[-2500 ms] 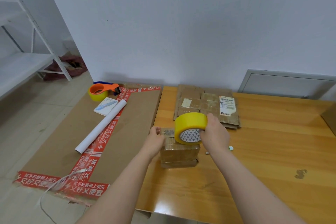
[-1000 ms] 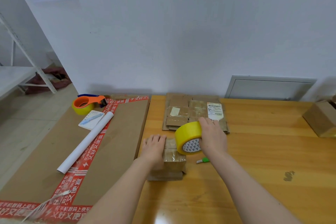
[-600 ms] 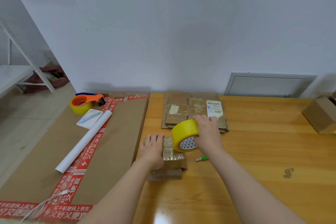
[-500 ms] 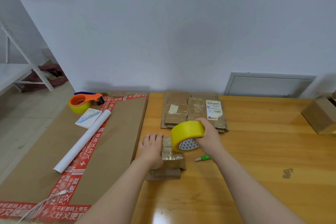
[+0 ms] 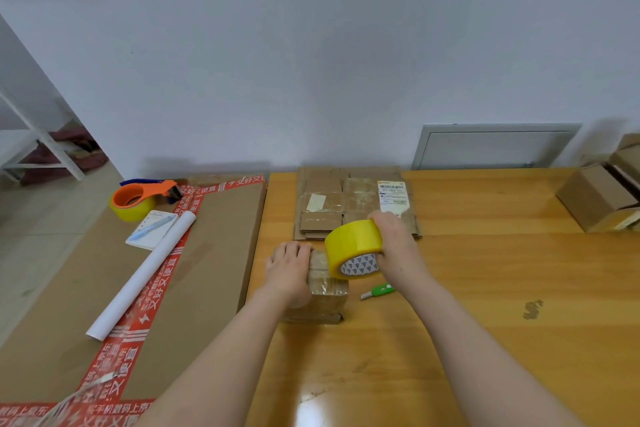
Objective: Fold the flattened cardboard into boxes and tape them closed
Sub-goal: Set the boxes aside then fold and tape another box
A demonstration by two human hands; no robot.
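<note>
A long orange-brown wooden table (image 5: 485, 288) is filling the right and centre of the view, running back to a pale wall. Lying beside it on the left is a large flat brown cardboard sheet banded with red printed tape (image 5: 194, 270). At the table's far edge a stack of flattened brown cardboard blanks with a white shipping label (image 5: 346, 198) is sitting flat, and at the far right a folded brown cardboard box (image 5: 595, 198) is standing near the table's edge.

On the big sheet a long white paper roll (image 5: 142, 277) is lying diagonally, its far end just beside a small white notepad with a blue pen (image 5: 152, 225); behind them an orange-handled tape dispenser holding a yellow roll (image 5: 138, 199) is resting.

Near the table's left edge a small brown cardboard box wrapped in clear tape (image 5: 327, 291) is standing on the wood. The left hand (image 5: 289, 270) is pressing down flat on the box's left top, fingers together and extended. The right hand (image 5: 394, 246) is gripping a wide yellow roll of packing tape (image 5: 353, 248), fingers curled over the roll's far rim, holding it tilted against the box's far right top corner. A small green utility knife (image 5: 377, 291) is lying on the table just right of the box, under the right wrist.
</note>
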